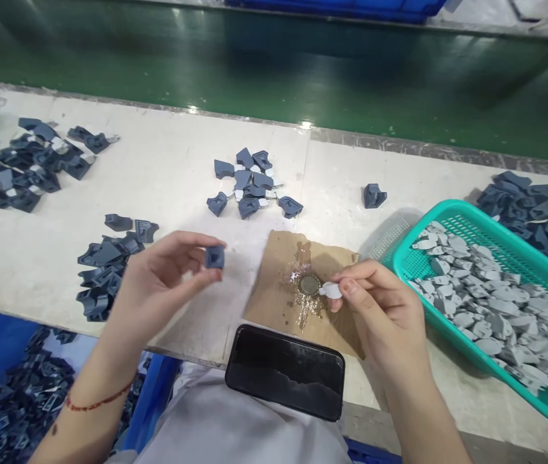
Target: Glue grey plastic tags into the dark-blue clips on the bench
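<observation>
"Two things looked ready to go wrong at your right hand [384,316]: a slip and a spill. What might have caused them?"

"Wet-looking splashes [305,317] lay around the small round dish [310,284] on your cardboard [266,290]. If your fingertips were damp, the pale piece [332,290] could have slid away, and a push too hard could have tipped the dish."

"How far open was that hand?"

"Barely: your thumb and forefinger pinched the pale piece by one end, its narrow tip pointing at the dish's rim. Whether the tip touched, I could not tell."

"And your left hand [165,277]?"

"You had it half open, thumb and forefinger closed on the dark block [214,257], held above the table [177,167], to the left of the cardboard. So slight a hold might have let the block twist or drop if you had knocked it."

"Was anything else at risk?"

"Your phone [286,374] lay at the table's near edge, just beside the cardboard, where a drip might have landed or your forearm might have nudged it off"
</observation>
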Action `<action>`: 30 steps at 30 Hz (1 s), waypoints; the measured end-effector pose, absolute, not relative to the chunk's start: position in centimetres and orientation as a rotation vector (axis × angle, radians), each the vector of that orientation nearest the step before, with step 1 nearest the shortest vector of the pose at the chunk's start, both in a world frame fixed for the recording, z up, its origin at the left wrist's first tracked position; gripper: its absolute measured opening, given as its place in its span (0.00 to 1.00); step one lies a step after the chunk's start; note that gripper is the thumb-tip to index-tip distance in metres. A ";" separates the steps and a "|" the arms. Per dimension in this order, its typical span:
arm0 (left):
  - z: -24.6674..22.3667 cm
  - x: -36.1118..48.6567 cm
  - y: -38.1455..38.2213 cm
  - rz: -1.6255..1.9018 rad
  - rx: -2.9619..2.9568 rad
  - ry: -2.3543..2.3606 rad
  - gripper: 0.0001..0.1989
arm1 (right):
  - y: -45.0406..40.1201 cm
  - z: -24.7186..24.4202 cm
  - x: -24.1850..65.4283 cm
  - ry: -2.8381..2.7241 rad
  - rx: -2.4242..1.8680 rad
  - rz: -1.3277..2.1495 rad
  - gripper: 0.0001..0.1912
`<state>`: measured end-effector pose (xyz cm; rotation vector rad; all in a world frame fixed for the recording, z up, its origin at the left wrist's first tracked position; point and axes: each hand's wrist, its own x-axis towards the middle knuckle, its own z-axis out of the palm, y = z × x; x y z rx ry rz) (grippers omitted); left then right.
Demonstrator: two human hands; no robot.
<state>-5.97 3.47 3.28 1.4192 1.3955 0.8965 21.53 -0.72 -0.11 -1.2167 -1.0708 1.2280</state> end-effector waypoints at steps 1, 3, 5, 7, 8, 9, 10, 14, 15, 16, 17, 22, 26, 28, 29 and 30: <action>3.1 -5.0 3.1 0.936 1.287 1.269 0.11 | -0.7 -0.2 21.5 -1.071 -1.215 1.224 0.05; 2.5 -3.2 2.5 0.969 1.075 1.095 0.12 | -0.7 -0.2 21.5 -1.071 -1.214 1.216 0.05; 1.9 -2.0 2.0 0.946 0.943 0.993 0.15 | -0.8 -0.3 21.5 -1.072 -1.205 1.204 0.04; 1.4 -1.2 1.8 0.901 0.880 0.922 0.16 | -0.9 -0.3 21.4 -1.077 -1.197 1.189 0.04; 1.2 -0.9 1.7 0.888 0.869 0.894 0.13 | -0.9 -0.2 21.4 -1.083 -1.199 1.181 0.04; 1.1 -0.7 1.6 0.881 0.865 0.874 0.11 | -1.0 -0.2 21.3 -1.092 -1.204 1.175 0.05; 1.1 -0.5 1.6 0.879 0.860 0.857 0.09 | -1.0 -0.2 21.3 -1.105 -1.213 1.173 0.06; 0.8 -0.4 1.4 0.841 0.817 0.790 0.08 | -1.2 0.2 20.9 -1.171 -1.225 1.170 0.06; 0.8 -0.3 1.4 0.823 0.814 0.780 0.08 | -1.2 0.3 20.8 -1.182 -1.223 1.163 0.06; 0.7 -0.3 1.4 0.808 0.815 0.778 0.07 | -1.3 0.4 20.7 -1.190 -1.224 1.153 0.06; 0.7 -0.3 1.3 0.794 0.821 0.780 0.07 | -1.3 0.5 20.6 -1.196 -1.229 1.137 0.06; 0.8 0.0 1.1 0.759 0.837 0.823 0.07 | -1.6 0.8 20.2 -1.195 -1.246 1.087 0.08; 0.7 0.0 1.0 0.729 0.789 0.813 0.10 | -1.6 0.8 20.2 -1.235 -1.227 1.084 0.11; 0.6 0.0 1.0 0.701 0.761 0.795 0.14 | -1.5 0.9 20.2 -1.294 -1.215 1.092 0.11; 0.6 0.0 1.0 0.695 0.758 0.800 0.15 | -1.5 0.9 20.2 -1.323 -1.207 1.093 0.12; 0.6 0.0 1.0 0.694 0.759 0.811 0.16 | -1.5 0.9 20.2 -1.349 -1.200 1.091 0.12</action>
